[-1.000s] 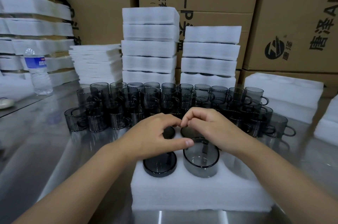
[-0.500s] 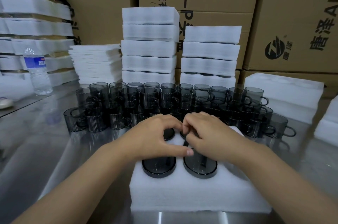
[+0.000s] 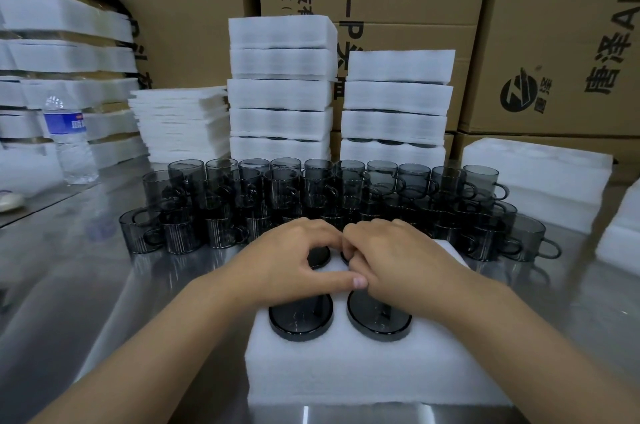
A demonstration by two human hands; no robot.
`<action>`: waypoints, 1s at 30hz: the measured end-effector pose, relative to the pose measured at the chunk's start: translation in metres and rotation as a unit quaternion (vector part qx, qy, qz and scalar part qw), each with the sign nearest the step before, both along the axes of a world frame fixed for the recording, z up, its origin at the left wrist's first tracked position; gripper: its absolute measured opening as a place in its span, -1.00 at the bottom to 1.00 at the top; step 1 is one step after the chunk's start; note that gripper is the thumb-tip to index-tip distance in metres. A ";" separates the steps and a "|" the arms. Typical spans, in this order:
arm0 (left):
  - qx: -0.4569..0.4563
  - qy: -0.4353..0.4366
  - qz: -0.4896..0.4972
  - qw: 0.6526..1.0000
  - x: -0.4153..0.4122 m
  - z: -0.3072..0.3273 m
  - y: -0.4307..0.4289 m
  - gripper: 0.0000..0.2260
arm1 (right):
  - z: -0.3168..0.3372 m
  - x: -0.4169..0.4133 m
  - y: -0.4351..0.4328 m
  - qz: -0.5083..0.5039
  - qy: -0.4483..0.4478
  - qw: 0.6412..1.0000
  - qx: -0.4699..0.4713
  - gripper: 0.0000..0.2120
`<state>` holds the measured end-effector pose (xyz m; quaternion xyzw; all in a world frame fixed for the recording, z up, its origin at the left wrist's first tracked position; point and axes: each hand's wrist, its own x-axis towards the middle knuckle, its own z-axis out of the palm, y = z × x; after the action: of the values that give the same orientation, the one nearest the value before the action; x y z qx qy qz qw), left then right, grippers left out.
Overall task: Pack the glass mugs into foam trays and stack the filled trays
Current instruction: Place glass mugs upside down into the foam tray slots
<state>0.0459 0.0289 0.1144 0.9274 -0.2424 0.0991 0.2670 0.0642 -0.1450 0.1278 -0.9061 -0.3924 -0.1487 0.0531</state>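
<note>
Two mugs (image 3: 300, 319) seated in foam tray (image 3: 346, 375) under left hand (image 3: 294, 266), right hand (image 3: 401, 266); grip cannot tell

The mugs (image 3: 311, 188) are smoky dark-grey clear glass, and those in the front left row carry fine vertical lines. The foam tray (image 3: 363, 375) and the stacked trays (image 3: 280, 94) are plain white, on a shiny silver-grey table (image 3: 69, 285). The cardboard boxes (image 3: 554, 25) are brown with black print, and the clear bottle (image 3: 71, 133) has a blue label.

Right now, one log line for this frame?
step: packing | foam tray: near mugs seated | left hand, right hand: on tray over far mugs, grip unclear | loose mugs: behind tray
</note>
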 end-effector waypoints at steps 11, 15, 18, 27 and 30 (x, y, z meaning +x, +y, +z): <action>0.029 0.006 0.019 0.999 0.001 -0.002 0.000 -0.48 | -0.001 0.011 -0.004 -0.016 0.037 0.991 0.126 -0.94; 0.050 0.004 0.033 0.998 0.001 -0.001 0.000 -0.31 | 0.011 0.030 -0.007 -0.079 0.070 0.966 0.237 -0.89; 0.047 0.007 0.030 0.998 0.000 -0.001 0.000 -0.45 | 0.017 0.049 -0.004 -0.123 0.064 0.976 0.171 -0.75; 0.042 0.001 0.028 0.999 0.000 -0.002 0.001 -0.42 | 0.012 0.094 0.001 -0.200 0.106 0.971 0.077 -0.40; 0.046 0.002 0.024 0.999 0.001 -0.002 0.001 -0.42 | 0.008 0.098 0.001 -0.200 0.110 0.972 0.048 -0.44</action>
<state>0.0466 0.0297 0.1120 0.9444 -0.2239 0.0929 0.2223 0.1621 -0.1441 0.1359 -0.9735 -0.1871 -0.0745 0.1083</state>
